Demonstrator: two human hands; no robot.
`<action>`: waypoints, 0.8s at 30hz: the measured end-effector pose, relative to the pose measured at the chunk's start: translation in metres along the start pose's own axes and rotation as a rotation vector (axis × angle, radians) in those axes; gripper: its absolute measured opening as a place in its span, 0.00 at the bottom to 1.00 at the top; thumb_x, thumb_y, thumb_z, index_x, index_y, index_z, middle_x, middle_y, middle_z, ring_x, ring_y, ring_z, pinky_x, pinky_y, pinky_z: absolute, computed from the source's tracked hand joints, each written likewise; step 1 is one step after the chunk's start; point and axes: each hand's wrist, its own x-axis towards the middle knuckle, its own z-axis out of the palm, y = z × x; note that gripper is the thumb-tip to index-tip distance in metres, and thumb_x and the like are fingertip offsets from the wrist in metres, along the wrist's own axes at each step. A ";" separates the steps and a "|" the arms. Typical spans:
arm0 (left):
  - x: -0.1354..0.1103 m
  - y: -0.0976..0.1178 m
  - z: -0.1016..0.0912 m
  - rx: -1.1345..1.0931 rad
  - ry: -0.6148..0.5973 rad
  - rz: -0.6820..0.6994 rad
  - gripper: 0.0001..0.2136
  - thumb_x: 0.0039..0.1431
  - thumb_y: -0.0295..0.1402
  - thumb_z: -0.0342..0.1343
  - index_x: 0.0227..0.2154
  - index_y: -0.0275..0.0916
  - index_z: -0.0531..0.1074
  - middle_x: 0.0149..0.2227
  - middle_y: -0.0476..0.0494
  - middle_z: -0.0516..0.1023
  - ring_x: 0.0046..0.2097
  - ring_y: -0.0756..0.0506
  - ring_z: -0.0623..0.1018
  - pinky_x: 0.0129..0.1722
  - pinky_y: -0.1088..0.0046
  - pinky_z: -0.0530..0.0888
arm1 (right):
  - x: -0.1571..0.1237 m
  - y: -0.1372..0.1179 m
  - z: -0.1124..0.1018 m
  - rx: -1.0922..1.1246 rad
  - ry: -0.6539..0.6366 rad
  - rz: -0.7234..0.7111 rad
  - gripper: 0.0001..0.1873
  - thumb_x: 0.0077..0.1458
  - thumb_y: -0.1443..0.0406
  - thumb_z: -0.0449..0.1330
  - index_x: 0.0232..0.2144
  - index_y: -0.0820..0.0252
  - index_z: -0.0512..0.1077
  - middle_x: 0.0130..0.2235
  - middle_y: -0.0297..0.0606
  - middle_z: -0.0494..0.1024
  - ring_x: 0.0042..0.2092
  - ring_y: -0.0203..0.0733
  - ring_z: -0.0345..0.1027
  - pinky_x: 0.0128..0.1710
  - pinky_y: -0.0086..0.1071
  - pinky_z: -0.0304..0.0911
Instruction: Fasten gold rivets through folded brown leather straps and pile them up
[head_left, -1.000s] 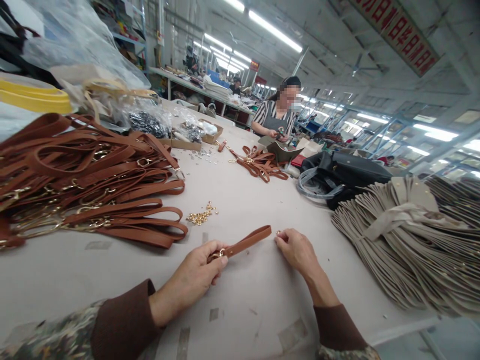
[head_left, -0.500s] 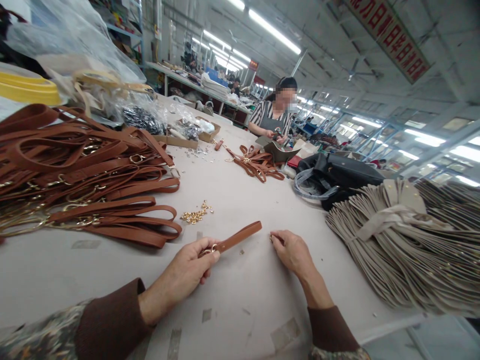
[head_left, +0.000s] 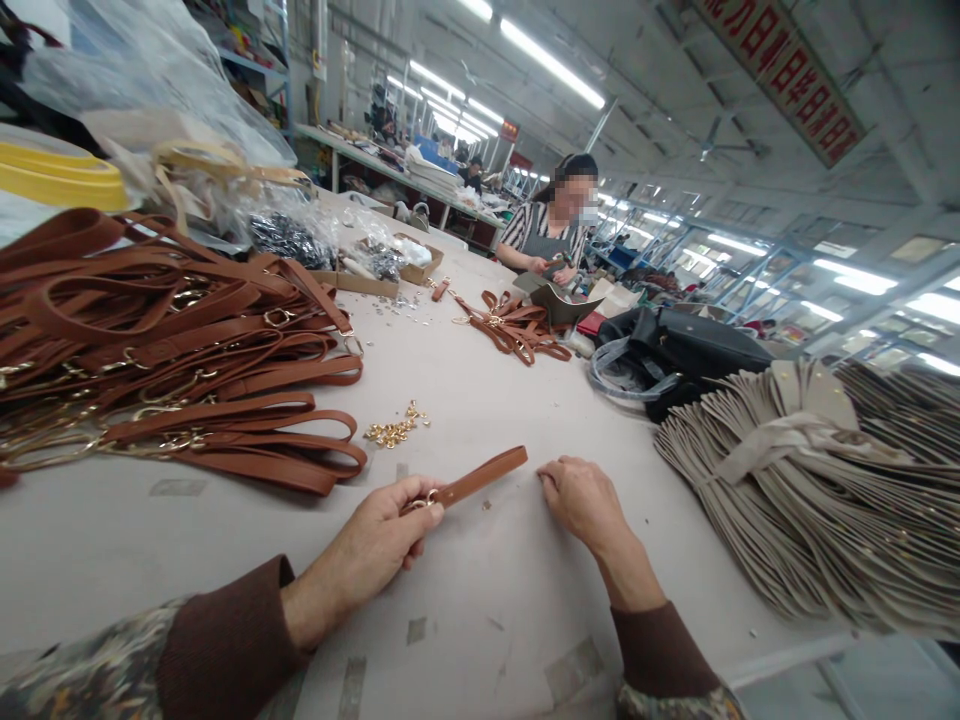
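Observation:
My left hand (head_left: 379,540) pinches the ringed end of a short brown leather strap (head_left: 480,476) that lies on the pale table (head_left: 487,590), pointing up and to the right. A little to the right, my right hand (head_left: 581,498) rests on the table with its fingers curled near the strap's free tip. Whether it holds a small part I cannot tell. A small heap of gold metal fittings (head_left: 395,430) lies just beyond the strap.
A big pile of brown straps with gold rings (head_left: 165,350) fills the left. Stacked beige pieces (head_left: 810,470) crowd the right, with black bags (head_left: 690,350) behind them. Across the table a person (head_left: 551,235) works beside more straps (head_left: 514,330), boxes and plastic bags.
The view shifted slightly. My right hand's fingers curled in, hiding the small gold piece seen at its fingertips earlier. My left hand keeps its hold on the strap.

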 end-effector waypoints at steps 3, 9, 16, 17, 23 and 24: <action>0.000 -0.001 -0.001 -0.002 -0.013 0.007 0.18 0.51 0.41 0.53 0.43 0.35 0.69 0.20 0.57 0.61 0.21 0.53 0.63 0.20 0.80 0.61 | 0.002 -0.003 0.002 -0.038 0.007 0.023 0.13 0.60 0.66 0.51 0.37 0.57 0.77 0.36 0.44 0.79 0.38 0.45 0.73 0.37 0.34 0.59; 0.001 -0.002 -0.001 -0.012 -0.018 0.020 0.19 0.51 0.41 0.53 0.44 0.36 0.69 0.19 0.57 0.60 0.21 0.52 0.63 0.20 0.80 0.61 | 0.009 -0.013 0.011 -0.102 0.028 0.056 0.13 0.58 0.72 0.50 0.31 0.65 0.75 0.34 0.52 0.78 0.37 0.49 0.72 0.38 0.38 0.58; 0.000 0.000 -0.001 0.023 -0.021 0.028 0.19 0.51 0.41 0.52 0.43 0.34 0.69 0.20 0.57 0.61 0.21 0.53 0.63 0.20 0.80 0.60 | 0.011 -0.012 0.011 -0.080 0.062 0.014 0.11 0.57 0.73 0.51 0.33 0.66 0.73 0.34 0.51 0.78 0.38 0.50 0.71 0.38 0.37 0.58; 0.000 0.000 -0.001 0.028 -0.022 0.032 0.19 0.52 0.41 0.52 0.43 0.34 0.69 0.20 0.57 0.61 0.21 0.53 0.63 0.20 0.80 0.60 | 0.010 -0.012 0.010 -0.067 0.068 -0.001 0.10 0.57 0.73 0.51 0.33 0.65 0.73 0.34 0.49 0.78 0.38 0.49 0.71 0.38 0.36 0.58; 0.000 0.000 -0.003 0.012 -0.025 0.054 0.18 0.51 0.41 0.52 0.43 0.35 0.69 0.20 0.57 0.61 0.22 0.52 0.64 0.20 0.79 0.61 | -0.001 -0.004 0.014 0.061 0.138 -0.041 0.12 0.58 0.71 0.51 0.42 0.61 0.71 0.37 0.41 0.78 0.41 0.43 0.71 0.42 0.32 0.60; 0.000 0.000 -0.003 0.011 -0.025 0.055 0.19 0.52 0.41 0.52 0.43 0.35 0.69 0.20 0.57 0.61 0.22 0.52 0.64 0.20 0.79 0.61 | -0.003 -0.001 0.015 0.085 0.154 -0.035 0.13 0.60 0.71 0.50 0.43 0.60 0.71 0.38 0.40 0.78 0.42 0.41 0.71 0.42 0.30 0.60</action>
